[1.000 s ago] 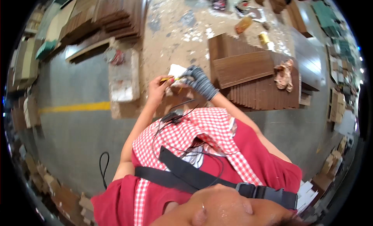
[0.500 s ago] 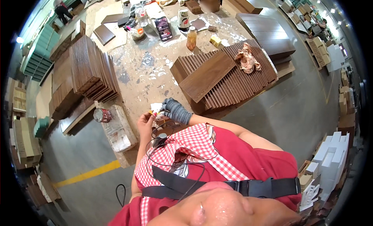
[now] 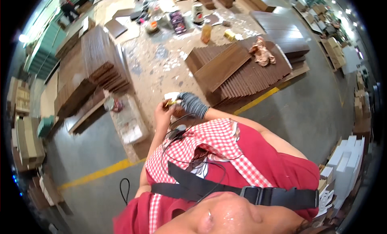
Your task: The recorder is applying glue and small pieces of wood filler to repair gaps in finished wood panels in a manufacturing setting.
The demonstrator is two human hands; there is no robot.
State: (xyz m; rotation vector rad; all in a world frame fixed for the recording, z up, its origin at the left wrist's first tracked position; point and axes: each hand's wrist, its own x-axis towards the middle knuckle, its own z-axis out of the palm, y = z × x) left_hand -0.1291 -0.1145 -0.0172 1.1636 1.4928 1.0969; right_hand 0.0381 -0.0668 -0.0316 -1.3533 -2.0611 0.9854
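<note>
Both hands meet at the near edge of the worktable (image 3: 155, 79), in front of my checked apron. My bare left hand (image 3: 164, 110) is closed, its fingertips pinching a small yellow thing (image 3: 171, 102) too blurred to name. Opposite it, my right hand (image 3: 193, 104) wears a striped grey knit glove with the fingertips bare. Its fingers curl in toward the left fingertips, closed around something hidden. A small white piece (image 3: 172, 96), perhaps paper, shows just beyond the fingers of both hands.
Stacked brown boards (image 3: 100, 59) stand at the left, near a tin can (image 3: 113, 104) on a pale block (image 3: 131, 123). To the right, a loose board (image 3: 221, 67) and a crumpled cloth (image 3: 262, 51) lie on a ribbed row of boards. Farther back are a bottle (image 3: 206, 32) and a phone (image 3: 177, 22).
The whole view has shifted, so the table and hands appear a little farther right and higher. The hands stay together, the left fingers now closer in around the yellow thing.
</note>
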